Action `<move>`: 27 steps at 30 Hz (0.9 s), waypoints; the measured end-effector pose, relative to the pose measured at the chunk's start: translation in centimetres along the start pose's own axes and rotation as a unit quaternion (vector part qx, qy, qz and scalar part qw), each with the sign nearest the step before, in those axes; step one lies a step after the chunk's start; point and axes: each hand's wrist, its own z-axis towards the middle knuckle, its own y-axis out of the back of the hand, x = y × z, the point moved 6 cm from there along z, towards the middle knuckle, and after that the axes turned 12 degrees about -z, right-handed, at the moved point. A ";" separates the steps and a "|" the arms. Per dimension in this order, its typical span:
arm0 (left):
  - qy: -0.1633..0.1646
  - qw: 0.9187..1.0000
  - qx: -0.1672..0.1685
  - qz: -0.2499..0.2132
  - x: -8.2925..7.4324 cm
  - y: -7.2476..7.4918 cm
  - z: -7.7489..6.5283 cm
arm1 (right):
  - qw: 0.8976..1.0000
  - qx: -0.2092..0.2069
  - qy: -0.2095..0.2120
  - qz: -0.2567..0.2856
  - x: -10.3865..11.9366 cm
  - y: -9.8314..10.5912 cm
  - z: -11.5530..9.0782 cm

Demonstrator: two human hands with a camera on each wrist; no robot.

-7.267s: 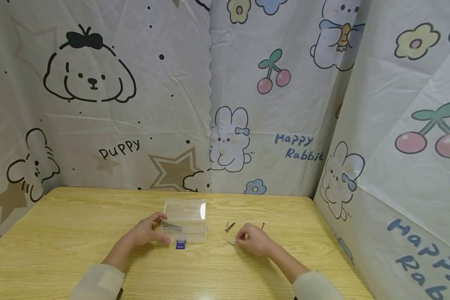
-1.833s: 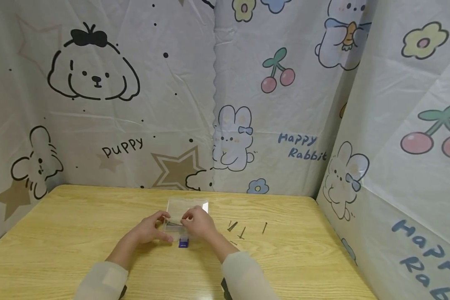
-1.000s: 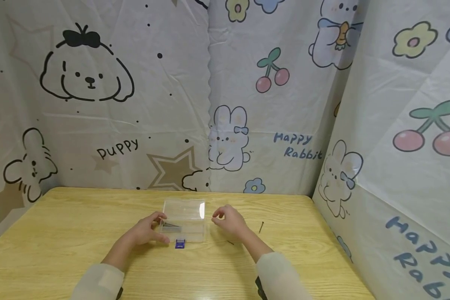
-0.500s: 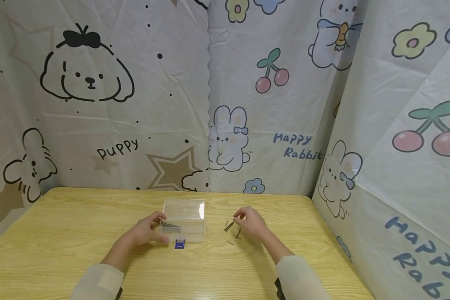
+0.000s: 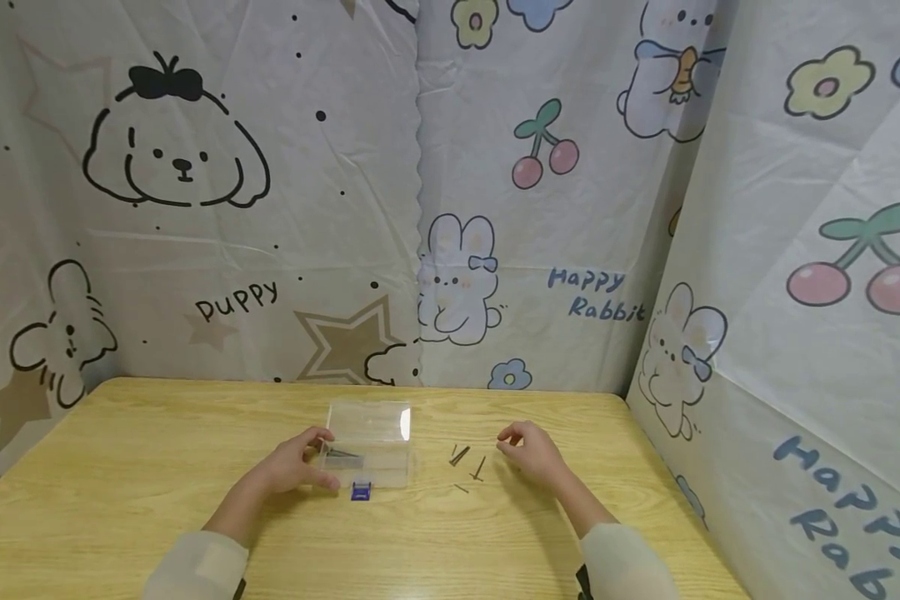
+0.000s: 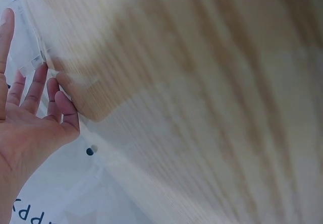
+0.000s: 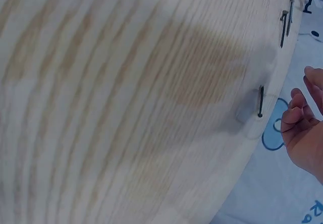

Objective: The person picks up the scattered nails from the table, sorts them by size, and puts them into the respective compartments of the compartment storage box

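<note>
A clear plastic box (image 5: 386, 473) with its lid raised stands on the table, a blue latch (image 5: 361, 492) at its front. Several dark nails (image 5: 343, 453) lie in its left part. My left hand (image 5: 292, 462) holds the box's left end, thumb at the front and fingers toward the back. Loose nails (image 5: 460, 456) lie right of the box, with another nail (image 5: 478, 469) nearer my right hand (image 5: 534, 457). That hand hovers with fingers loosely bent, nothing visible between them. Below it in the right wrist view lies a single nail (image 7: 261, 101), hidden by the hand in the head view.
A short thin nail (image 5: 461, 488) lies at the front of the loose group. The wood-grain table (image 5: 390, 550) ends at a printed cloth (image 5: 330, 217) hanging behind and along both sides.
My right hand was in the box, then drew out and moved right across the loose nails to the far right one. My left hand stays on the box.
</note>
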 end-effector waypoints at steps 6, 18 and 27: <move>0.001 1.000 0.000 -0.002 -0.1 -0.1 0.1 | 0.999 -0.018 -0.034 0.020 -2.4 0.7 -0.4; -0.006 1.000 0.002 -0.003 -0.1 -0.1 -0.2 | 0.997 -0.014 -0.063 0.033 -5.6 -0.2 -1.0; -0.008 1.000 0.001 -0.004 -0.1 -0.1 -0.1 | 0.999 -0.004 -0.050 0.017 -5.7 -0.8 -0.6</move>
